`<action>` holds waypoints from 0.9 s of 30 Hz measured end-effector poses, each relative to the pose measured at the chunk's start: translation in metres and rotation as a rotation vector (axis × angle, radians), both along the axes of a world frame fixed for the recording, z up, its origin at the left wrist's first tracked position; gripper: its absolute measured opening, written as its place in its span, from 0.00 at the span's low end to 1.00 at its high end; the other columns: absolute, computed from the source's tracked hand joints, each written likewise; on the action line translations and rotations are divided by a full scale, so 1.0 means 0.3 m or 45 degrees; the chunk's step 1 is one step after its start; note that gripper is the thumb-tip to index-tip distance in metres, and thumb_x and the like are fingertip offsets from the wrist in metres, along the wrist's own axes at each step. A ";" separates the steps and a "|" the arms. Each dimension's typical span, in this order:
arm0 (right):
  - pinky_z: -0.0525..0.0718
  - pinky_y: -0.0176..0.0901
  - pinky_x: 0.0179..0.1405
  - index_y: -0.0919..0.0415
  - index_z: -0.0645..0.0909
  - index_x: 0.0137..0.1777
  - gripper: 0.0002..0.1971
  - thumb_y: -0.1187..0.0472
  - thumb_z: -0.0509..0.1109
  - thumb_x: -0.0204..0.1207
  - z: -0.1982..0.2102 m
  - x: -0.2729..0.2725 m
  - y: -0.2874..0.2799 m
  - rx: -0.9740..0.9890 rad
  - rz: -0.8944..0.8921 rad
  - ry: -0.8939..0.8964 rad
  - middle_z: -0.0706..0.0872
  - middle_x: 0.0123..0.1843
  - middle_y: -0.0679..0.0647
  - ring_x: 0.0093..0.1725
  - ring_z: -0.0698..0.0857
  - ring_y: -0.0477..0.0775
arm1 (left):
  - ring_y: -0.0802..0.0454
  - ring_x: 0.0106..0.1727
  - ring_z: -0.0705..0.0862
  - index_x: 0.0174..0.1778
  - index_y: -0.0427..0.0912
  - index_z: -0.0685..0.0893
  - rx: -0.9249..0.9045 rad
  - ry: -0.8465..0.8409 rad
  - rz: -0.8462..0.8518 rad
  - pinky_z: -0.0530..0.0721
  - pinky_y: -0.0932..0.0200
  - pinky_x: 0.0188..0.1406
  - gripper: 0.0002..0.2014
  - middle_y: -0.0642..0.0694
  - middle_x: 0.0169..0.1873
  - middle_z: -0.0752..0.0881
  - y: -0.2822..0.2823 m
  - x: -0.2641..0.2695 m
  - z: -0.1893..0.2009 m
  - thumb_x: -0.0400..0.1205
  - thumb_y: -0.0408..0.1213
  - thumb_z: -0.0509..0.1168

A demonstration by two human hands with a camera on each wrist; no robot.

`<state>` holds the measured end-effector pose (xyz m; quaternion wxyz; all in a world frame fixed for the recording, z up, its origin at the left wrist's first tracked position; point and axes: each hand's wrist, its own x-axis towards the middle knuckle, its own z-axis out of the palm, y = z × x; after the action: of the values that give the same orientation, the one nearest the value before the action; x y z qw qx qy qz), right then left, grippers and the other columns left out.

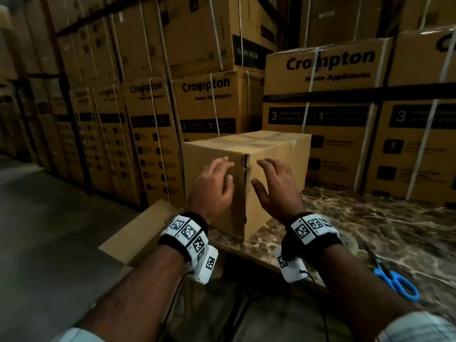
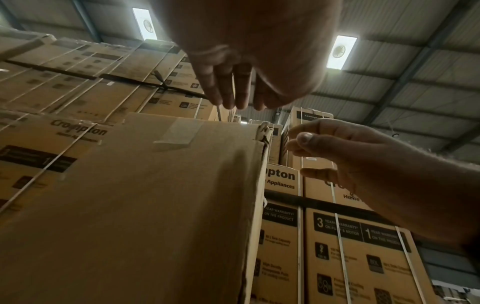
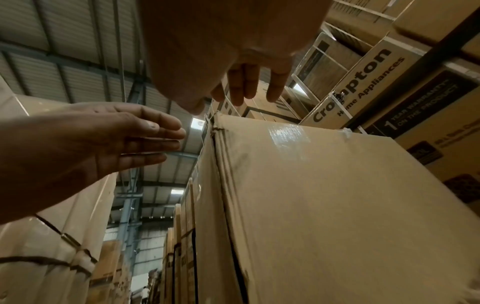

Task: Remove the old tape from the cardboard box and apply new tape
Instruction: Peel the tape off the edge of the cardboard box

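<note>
Currently, box: cardboard box [image 1: 246,169] is sitting on the marble table [image 1: 370,218], corner toward the person.
Hands: left hand [image 1: 214,186] and right hand [image 1: 276,186] are flanking that corner, fingers spread, gripping nothing, likely readying a hold.
Tape: old tape [image 3: 285,133] is clinging over the box's top edge.
Scissors: blue scissors [image 1: 394,280] are lying right of the box.

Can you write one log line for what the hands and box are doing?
left hand: open, near box | right hand: open | old tape: still on
</note>
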<state>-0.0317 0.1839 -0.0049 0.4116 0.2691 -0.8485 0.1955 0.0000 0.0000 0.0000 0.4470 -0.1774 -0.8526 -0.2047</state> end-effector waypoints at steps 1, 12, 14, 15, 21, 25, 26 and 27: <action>0.75 0.52 0.68 0.58 0.70 0.75 0.24 0.51 0.62 0.81 0.019 -0.025 -0.002 -0.056 0.033 0.009 0.75 0.71 0.58 0.69 0.73 0.58 | 0.49 0.70 0.76 0.68 0.43 0.78 0.025 0.046 -0.005 0.79 0.53 0.65 0.18 0.44 0.70 0.78 0.001 -0.027 0.017 0.82 0.37 0.58; 0.75 0.45 0.69 0.63 0.78 0.67 0.21 0.62 0.60 0.75 0.053 -0.190 -0.048 -0.332 0.407 -0.102 0.81 0.66 0.58 0.67 0.77 0.54 | 0.50 0.79 0.66 0.76 0.48 0.69 0.087 -0.064 -0.010 0.71 0.39 0.74 0.21 0.47 0.76 0.72 0.018 -0.237 0.011 0.85 0.42 0.50; 0.69 0.36 0.69 0.62 0.77 0.71 0.24 0.60 0.61 0.75 0.042 -0.189 -0.044 -0.297 0.399 -0.108 0.79 0.70 0.57 0.71 0.74 0.53 | 0.50 0.79 0.67 0.76 0.50 0.68 0.090 -0.058 -0.004 0.72 0.37 0.72 0.21 0.48 0.76 0.71 0.019 -0.250 -0.006 0.86 0.45 0.49; 0.68 0.35 0.68 0.61 0.77 0.72 0.24 0.59 0.60 0.75 0.045 -0.190 -0.042 -0.288 0.383 -0.107 0.78 0.71 0.57 0.72 0.73 0.53 | 0.50 0.78 0.67 0.75 0.50 0.68 0.097 -0.052 0.007 0.72 0.38 0.72 0.21 0.48 0.75 0.72 0.025 -0.255 -0.007 0.86 0.46 0.49; 0.77 0.43 0.62 0.58 0.80 0.68 0.24 0.52 0.57 0.76 0.051 -0.191 -0.046 -0.300 0.333 -0.046 0.81 0.68 0.55 0.67 0.77 0.52 | 0.48 0.79 0.64 0.76 0.50 0.68 0.097 -0.016 0.031 0.70 0.40 0.75 0.21 0.46 0.75 0.72 0.033 -0.254 -0.013 0.87 0.45 0.50; 0.78 0.41 0.60 0.57 0.81 0.67 0.19 0.55 0.61 0.78 0.050 -0.186 -0.055 -0.339 0.310 -0.032 0.82 0.67 0.54 0.66 0.79 0.50 | 0.48 0.82 0.60 0.79 0.51 0.65 0.083 -0.033 0.008 0.66 0.40 0.78 0.23 0.47 0.78 0.69 0.022 -0.246 -0.015 0.86 0.41 0.54; 0.78 0.41 0.59 0.57 0.81 0.67 0.19 0.56 0.62 0.78 0.050 -0.184 -0.056 -0.345 0.307 -0.031 0.82 0.67 0.54 0.65 0.79 0.49 | 0.48 0.82 0.59 0.79 0.51 0.65 0.084 -0.037 0.011 0.66 0.40 0.78 0.23 0.48 0.78 0.68 0.022 -0.242 -0.012 0.86 0.39 0.55; 0.78 0.40 0.58 0.57 0.81 0.66 0.19 0.56 0.62 0.78 0.052 -0.182 -0.056 -0.349 0.305 -0.025 0.82 0.66 0.53 0.64 0.79 0.49 | 0.48 0.82 0.59 0.79 0.51 0.65 0.081 -0.039 0.012 0.66 0.40 0.78 0.24 0.48 0.78 0.68 0.022 -0.239 -0.010 0.86 0.38 0.55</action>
<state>-0.0863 0.1671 0.0106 0.4098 0.3075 -0.7798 0.3597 -0.0718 0.0065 -0.0029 0.4402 -0.1557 -0.8532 -0.2324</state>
